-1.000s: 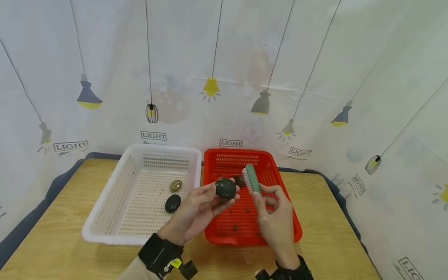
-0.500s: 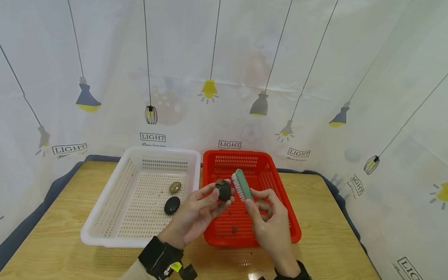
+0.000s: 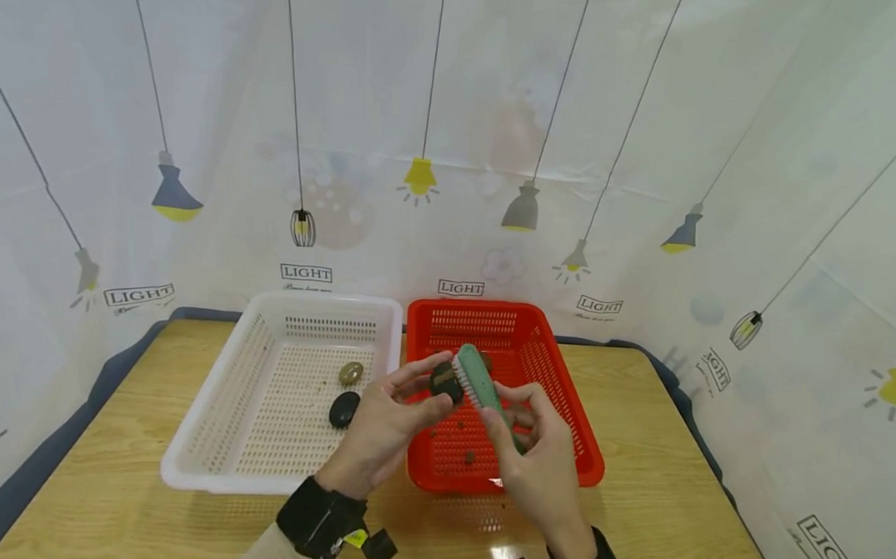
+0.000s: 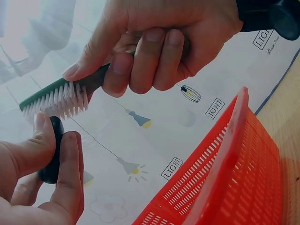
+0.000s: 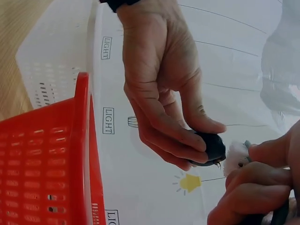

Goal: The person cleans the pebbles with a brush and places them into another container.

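Over the red basket [image 3: 593, 461], my left hand [image 3: 379, 424] pinches a smooth dark stone [image 3: 443, 383] between thumb and fingers. A brown patch of dirt shows on the stone's face. My right hand [image 3: 539, 467] grips a green-backed scrub brush [image 3: 481, 382], thumb along its back and fingers curled round the handle. Its white bristles [image 4: 61, 101] point left, right at the stone's edge. In the right wrist view the dark stone [image 5: 214, 147] has a bit of dirt at its lower edge, facing the bristles.
In the white basket [image 3: 265, 396] on the left lie an olive stone [image 3: 350, 373] and a black stone [image 3: 344, 410]. A brown stone [image 3: 487, 361], partly behind the brush, and several dirt crumbs [image 3: 469, 458] are in the red basket. Both baskets stand on a wooden table [image 3: 652, 471].
The brush has come left and slightly down to the stone, closing the gap between them. My left hand has turned the stone, so its brown patch now faces up.
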The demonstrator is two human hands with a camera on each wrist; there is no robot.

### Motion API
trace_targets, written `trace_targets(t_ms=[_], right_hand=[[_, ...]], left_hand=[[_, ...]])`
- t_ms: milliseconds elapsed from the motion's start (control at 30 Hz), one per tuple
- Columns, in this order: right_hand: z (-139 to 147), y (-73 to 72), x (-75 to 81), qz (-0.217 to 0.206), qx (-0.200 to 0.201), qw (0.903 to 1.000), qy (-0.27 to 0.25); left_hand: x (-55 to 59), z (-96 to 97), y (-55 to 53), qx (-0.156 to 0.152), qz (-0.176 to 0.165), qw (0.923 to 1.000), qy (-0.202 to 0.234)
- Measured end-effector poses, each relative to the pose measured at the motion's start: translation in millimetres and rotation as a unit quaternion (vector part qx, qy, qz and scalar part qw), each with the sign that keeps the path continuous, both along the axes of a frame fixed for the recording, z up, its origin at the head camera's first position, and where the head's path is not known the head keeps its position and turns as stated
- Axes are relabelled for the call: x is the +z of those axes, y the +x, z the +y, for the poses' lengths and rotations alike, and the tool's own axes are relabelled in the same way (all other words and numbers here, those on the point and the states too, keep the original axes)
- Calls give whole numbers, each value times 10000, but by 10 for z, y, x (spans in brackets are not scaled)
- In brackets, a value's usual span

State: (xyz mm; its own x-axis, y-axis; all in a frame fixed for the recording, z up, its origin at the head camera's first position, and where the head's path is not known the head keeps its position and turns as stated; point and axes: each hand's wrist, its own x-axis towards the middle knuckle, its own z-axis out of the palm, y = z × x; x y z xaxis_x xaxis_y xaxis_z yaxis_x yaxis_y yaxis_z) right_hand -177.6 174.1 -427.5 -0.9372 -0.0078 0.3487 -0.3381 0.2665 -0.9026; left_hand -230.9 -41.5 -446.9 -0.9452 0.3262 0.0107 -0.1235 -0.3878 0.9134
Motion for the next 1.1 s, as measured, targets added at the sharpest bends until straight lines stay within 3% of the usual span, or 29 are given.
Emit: trace_targets(t_ms=[433,667,833,1100], right_hand=[[-61,27,-26,767,-273,9923,930],[-38,14,-11,530,-499,9919,1041],[-42,25,-26,494,-384,9917,1123],[-54,26,-35,374,-523,9906,1211]], left_hand=[[11,13,-4,133,-55,9997,-188],[11,15,4,126,23,9998,-170],[-4,26,0,222,12,9998,6],[-10,8,-27,81,165,9998,-126]])
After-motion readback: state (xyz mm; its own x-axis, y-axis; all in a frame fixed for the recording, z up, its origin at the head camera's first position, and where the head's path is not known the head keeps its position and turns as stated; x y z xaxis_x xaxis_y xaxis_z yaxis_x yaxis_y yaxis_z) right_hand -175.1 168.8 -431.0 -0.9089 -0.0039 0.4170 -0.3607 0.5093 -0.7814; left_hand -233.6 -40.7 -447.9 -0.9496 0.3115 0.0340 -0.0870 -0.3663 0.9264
